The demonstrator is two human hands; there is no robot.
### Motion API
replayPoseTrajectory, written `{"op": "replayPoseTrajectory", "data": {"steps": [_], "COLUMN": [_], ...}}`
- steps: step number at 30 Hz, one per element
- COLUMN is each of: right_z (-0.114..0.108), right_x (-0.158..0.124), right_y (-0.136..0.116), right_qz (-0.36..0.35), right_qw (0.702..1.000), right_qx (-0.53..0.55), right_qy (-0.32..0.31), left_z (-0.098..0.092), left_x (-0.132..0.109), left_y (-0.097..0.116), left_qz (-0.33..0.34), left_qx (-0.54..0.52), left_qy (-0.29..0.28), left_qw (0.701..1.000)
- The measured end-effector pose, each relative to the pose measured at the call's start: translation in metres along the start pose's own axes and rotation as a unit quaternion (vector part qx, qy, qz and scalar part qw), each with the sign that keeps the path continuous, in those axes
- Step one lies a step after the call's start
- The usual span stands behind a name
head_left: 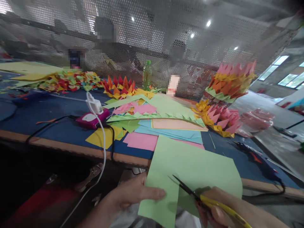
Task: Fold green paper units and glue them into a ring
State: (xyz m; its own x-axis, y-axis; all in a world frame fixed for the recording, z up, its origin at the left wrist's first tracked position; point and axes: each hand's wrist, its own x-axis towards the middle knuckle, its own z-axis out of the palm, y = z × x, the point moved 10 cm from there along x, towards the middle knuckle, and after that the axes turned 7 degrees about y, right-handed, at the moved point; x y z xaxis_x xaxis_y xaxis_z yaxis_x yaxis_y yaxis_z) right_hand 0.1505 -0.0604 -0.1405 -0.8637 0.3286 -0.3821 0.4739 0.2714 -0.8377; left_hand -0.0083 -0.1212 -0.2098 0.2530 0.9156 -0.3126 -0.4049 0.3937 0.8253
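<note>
My left hand (133, 191) pinches a large sheet of light green paper (194, 158) along its left side, thumb on top. In my right hand (220, 205) is a pair of scissors (206, 201) with yellow handles and dark blades. The blades lie at a slit that runs up from the sheet's near edge, so a strip hangs to the left of it. The sheet is held above the table's front edge, over my lap. Behind it lie pink paper sheets (142, 141) and blue paper sheets (166, 131).
A purple power adapter (91, 118) with a white charger and cables sits on the blue table (59, 110). A glue gun (258, 161) lies at right. Folded-paper crowns (230, 82), paper scraps (68, 80) and a green bottle (147, 76) stand farther back, before a perforated metal screen (152, 38).
</note>
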Motion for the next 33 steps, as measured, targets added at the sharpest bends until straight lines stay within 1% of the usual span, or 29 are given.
{"op": "replayPoseTrajectory", "data": {"steps": [5, 11, 16, 20, 24, 27, 31, 33], "right_z": [-0.001, -0.001, -0.003, -0.004, -0.007, -0.005, 0.002, 0.006], "right_x": [0.004, 0.006, 0.008, 0.006, 0.0, 0.0, 0.008, 0.012], "right_y": [-0.004, -0.004, -0.003, 0.007, 0.029, 0.039, 0.041, 0.041], "right_qz": [0.004, 0.02, 0.033, 0.044, 0.072, 0.09, 0.126, 0.14], "right_qw": [0.999, 0.998, 0.998, 0.998, 0.996, 0.991, 0.988, 0.987], "right_qx": [-0.03, -0.05, -0.06, -0.032, 0.047, 0.098, 0.087, 0.073], "right_qy": [-0.018, -0.026, -0.019, -0.025, -0.006, 0.003, -0.004, -0.021], "left_z": [0.001, 0.005, 0.007, 0.008, 0.004, 0.004, 0.003, 0.004], "left_x": [0.001, 0.002, 0.002, 0.002, 0.003, 0.003, 0.002, 0.003], "left_y": [0.0, 0.004, 0.007, 0.007, 0.005, 0.006, 0.008, 0.007], "left_qz": [-0.019, -0.018, -0.02, -0.023, -0.031, -0.033, -0.028, -0.024], "left_qx": [-0.012, -0.021, -0.01, -0.008, -0.004, -0.007, -0.007, -0.007], "left_qy": [-0.015, -0.039, -0.044, -0.047, -0.038, -0.033, -0.032, -0.036], "left_qw": [1.0, 0.999, 0.999, 0.999, 0.999, 0.999, 0.999, 0.999]}}
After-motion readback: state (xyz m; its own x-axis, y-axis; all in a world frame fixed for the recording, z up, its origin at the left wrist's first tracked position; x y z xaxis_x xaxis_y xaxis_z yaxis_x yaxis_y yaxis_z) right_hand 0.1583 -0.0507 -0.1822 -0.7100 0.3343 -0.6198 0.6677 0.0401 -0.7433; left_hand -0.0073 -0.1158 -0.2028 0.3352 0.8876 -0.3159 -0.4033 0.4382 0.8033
